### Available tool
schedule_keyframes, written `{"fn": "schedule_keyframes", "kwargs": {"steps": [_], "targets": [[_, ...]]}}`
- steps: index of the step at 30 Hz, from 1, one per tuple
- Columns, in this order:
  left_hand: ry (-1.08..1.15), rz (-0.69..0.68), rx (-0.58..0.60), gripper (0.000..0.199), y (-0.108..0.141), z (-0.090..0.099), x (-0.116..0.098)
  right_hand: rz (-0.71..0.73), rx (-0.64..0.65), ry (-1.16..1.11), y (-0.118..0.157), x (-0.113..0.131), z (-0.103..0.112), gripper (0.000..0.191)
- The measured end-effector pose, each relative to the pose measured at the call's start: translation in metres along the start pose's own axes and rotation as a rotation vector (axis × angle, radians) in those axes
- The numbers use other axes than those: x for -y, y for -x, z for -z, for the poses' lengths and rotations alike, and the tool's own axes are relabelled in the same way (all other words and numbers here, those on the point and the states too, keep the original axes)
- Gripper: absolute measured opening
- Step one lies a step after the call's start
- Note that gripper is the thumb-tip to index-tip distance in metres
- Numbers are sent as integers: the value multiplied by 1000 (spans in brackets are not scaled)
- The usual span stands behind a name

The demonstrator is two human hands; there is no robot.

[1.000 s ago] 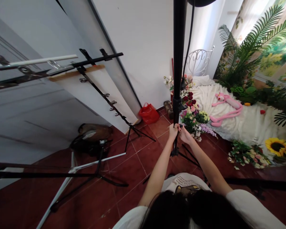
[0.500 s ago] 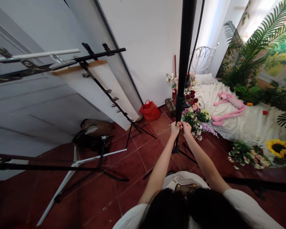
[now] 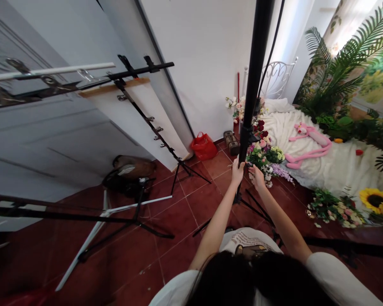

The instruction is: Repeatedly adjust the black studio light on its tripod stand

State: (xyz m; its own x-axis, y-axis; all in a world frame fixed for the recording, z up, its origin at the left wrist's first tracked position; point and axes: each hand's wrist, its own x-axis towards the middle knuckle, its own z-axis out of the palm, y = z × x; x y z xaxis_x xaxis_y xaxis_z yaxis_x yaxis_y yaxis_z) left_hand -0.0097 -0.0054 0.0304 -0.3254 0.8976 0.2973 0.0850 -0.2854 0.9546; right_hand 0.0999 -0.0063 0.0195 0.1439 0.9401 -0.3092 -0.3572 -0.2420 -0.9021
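A black light stand (image 3: 251, 89) rises in front of me, with a cable hanging along its right side. My left hand (image 3: 237, 173) is wrapped round the pole, low down, thumb on the near side. Just right of the pole, my right hand (image 3: 257, 176) is held with its fingers loosely bent and apart, close to a small dark part beside the pole. Nothing shows in the right palm. Higher up the pole sits a black clamp collar with a knob (image 3: 254, 137). The stand's legs (image 3: 253, 204) spread over the red tiles below.
To the left, a backdrop stand holds white paper (image 3: 166, 136) with metal clips. A red bag (image 3: 204, 146) lies by the wall. On the right are artificial flowers (image 3: 263, 155), a white fur-covered bed (image 3: 344, 165) with a pink plush toy (image 3: 317, 140), and a sunflower (image 3: 375, 199).
My right hand has moved a little right, off the pole, and its fingers have loosened. My left hand stays round the pole. The view has shifted slightly.
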Motion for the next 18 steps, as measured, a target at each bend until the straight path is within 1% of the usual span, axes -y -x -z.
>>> {"fn": "schedule_keyframes", "kwargs": {"steps": [2,3,4,6,7,8,9,10,12,13,14,15,18], "targets": [[-90,13,-159,53,22,-3,9,-32,25,-45,5,-1,20,23],[-140,53,-240,53,36,-5,16,-42,29,-64,8,-2,31,20],[-188,121,-305,54,52,-7,24,-51,22,-83,12,-3,43,18],[-289,308,-391,51,86,-11,44,-75,-11,-120,19,-8,67,15],[-330,414,-409,46,101,-14,55,-88,-32,-137,24,-11,80,14],[-351,512,-393,41,115,-17,64,-98,-56,-155,28,-15,91,13],[-333,601,-318,36,126,-21,72,-104,-85,-173,33,-18,103,12],[-284,685,-199,30,134,-27,79,-105,-116,-194,38,-21,114,12],[-148,803,108,18,144,-42,86,-100,-188,-235,50,-27,135,14],[-87,836,254,15,146,-53,87,-94,-225,-257,56,-29,145,14],[-45,851,373,14,147,-65,85,-85,-261,-282,63,-31,155,15],[-23,848,465,16,148,-78,82,-73,-301,-308,70,-31,164,15],[41,788,700,18,152,-120,63,-38,-442,-403,94,-28,189,12]]}}
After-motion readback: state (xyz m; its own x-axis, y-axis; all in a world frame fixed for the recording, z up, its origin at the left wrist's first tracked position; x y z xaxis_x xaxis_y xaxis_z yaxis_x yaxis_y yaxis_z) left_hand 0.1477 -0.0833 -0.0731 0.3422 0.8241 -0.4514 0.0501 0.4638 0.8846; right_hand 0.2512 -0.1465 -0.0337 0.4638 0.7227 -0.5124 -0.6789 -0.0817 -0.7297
